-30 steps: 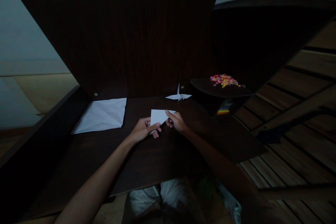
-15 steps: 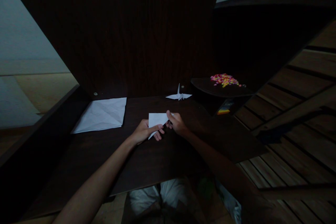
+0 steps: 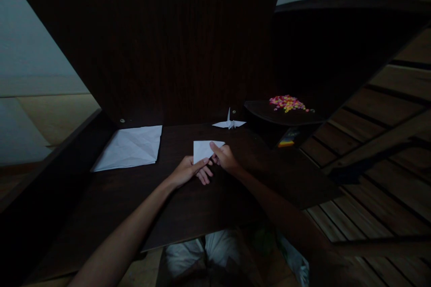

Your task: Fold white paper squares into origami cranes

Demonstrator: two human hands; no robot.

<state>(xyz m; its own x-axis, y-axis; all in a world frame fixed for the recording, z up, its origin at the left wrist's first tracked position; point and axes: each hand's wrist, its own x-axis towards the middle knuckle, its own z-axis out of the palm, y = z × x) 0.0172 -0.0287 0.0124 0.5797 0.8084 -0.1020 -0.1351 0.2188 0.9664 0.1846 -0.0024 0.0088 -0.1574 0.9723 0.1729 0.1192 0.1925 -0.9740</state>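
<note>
A folded piece of white paper (image 3: 202,149) is held between both hands above the dark desk. My left hand (image 3: 193,170) grips its lower left part, thumb on top and fingers underneath. My right hand (image 3: 224,157) pinches the right side, with the thumb lying across the paper's face. The lower part of the paper is hidden behind my fingers. Beyond the hands, a white origami crane (image 3: 230,123) stands near the back panel with its wings spread. To the left lie creased white paper sheets (image 3: 131,147), stacked flat.
Small pink, red and yellow pieces (image 3: 288,103) are heaped on a low rounded shelf (image 3: 269,114) at the right. Under that shelf is an item with rainbow-coloured stripes (image 3: 287,140). A tall back panel (image 3: 175,54) and a left side board (image 3: 60,157) bound the desk (image 3: 188,215).
The folded paper has turned and moved slightly up and to the right. My right thumb has slid left over its face, and its right corner now shows past the hand.
</note>
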